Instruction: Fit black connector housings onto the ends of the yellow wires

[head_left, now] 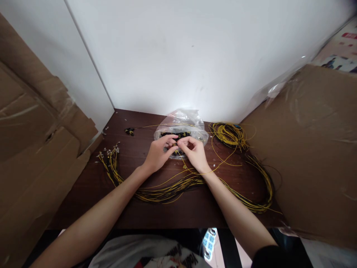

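My left hand (159, 152) and my right hand (194, 152) meet in front of a clear plastic bag (182, 121) that holds small black and yellow parts. Both hands pinch at a small dark connector (176, 143) on the end of a thin yellow wire, fingertips pressed together. The wire runs down between my wrists into a long bundle of yellow and black wires (170, 191) lying across the dark wooden table (131, 212).
A coil of yellow wire (230, 134) lies at the back right. Wire ends with small terminals (110, 152) fan out at the left, and a lone black connector (129, 131) sits behind them. Cardboard sheets (312, 149) flank both sides; a white wall stands behind.
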Action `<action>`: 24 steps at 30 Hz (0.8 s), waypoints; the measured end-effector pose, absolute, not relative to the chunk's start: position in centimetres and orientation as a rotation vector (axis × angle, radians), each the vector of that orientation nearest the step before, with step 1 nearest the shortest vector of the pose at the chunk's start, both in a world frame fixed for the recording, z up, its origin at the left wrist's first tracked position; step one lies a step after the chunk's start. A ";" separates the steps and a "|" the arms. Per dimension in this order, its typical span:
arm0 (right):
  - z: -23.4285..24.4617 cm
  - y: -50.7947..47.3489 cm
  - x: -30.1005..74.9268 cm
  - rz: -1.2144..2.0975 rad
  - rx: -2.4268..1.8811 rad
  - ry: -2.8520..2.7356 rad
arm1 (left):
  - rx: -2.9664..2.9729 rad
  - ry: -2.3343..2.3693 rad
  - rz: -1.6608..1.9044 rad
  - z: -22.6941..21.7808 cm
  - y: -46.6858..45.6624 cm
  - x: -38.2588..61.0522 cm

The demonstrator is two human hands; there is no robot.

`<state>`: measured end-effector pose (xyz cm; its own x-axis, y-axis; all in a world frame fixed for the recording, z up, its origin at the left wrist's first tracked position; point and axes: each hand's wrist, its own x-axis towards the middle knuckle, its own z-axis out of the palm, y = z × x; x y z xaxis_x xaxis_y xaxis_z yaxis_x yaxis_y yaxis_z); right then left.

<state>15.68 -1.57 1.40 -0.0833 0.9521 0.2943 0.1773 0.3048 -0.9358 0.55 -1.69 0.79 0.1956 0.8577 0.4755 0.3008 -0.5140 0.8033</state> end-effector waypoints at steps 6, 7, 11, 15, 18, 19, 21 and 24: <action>1.5 -1.7 15.6 0.916 -1.096 -1.487 | 1.931 1.080 1.342 0.6 -1.6 0.5; 1.5 -1.7 15.6 0.912 -1.100 -1.483 | 1.931 1.078 1.346 0.6 -1.6 0.5; 1.3 -1.4 15.8 0.888 -1.133 -1.452 | 1.956 1.106 1.380 0.5 -1.5 0.4; 1.3 -1.3 16.1 0.774 -1.179 -1.504 | 2.018 1.190 1.457 0.9 -1.4 0.3; 1.5 -1.5 16.2 0.611 -1.189 -1.643 | 2.010 1.175 1.506 1.3 -1.5 0.2; 1.5 -1.5 16.2 0.564 -1.189 -1.695 | 2.000 1.164 1.512 1.4 -1.5 0.2; 1.5 -1.6 16.2 0.496 -1.191 -1.795 | 1.987 1.153 1.513 1.4 -1.5 0.2; 1.3 -1.7 16.3 0.410 -1.205 -1.929 | 1.977 1.157 1.506 1.3 -1.5 0.2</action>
